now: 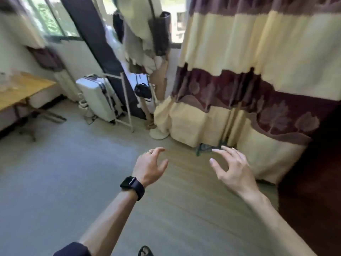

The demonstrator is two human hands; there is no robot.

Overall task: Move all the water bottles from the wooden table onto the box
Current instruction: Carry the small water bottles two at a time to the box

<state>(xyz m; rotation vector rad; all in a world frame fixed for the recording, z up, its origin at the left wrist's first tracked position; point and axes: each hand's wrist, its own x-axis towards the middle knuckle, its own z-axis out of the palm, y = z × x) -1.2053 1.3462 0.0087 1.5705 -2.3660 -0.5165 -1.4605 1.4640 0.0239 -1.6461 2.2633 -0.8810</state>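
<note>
Wooden bench [22, 89] stands far left, with blurred clear bottles [9, 80] on its top. Both hands hover over bare floor [55, 182], well apart from it: left hand [149, 168] and right hand [233, 168], each grip spread and empty. A white suitcase [97, 98], rack [127, 100] and striped curtain [249, 85] stand ahead.

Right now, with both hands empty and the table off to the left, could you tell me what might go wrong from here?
1. The wooden table sits at the far left edge; its clear bottles are blurred, so one could be missed or knocked.
2. A cable lies on the floor by the white suitcase, a possible trip hazard.
3. No box is visible, so the drop-off spot is uncertain. Left hand and right hand hold nothing.
</note>
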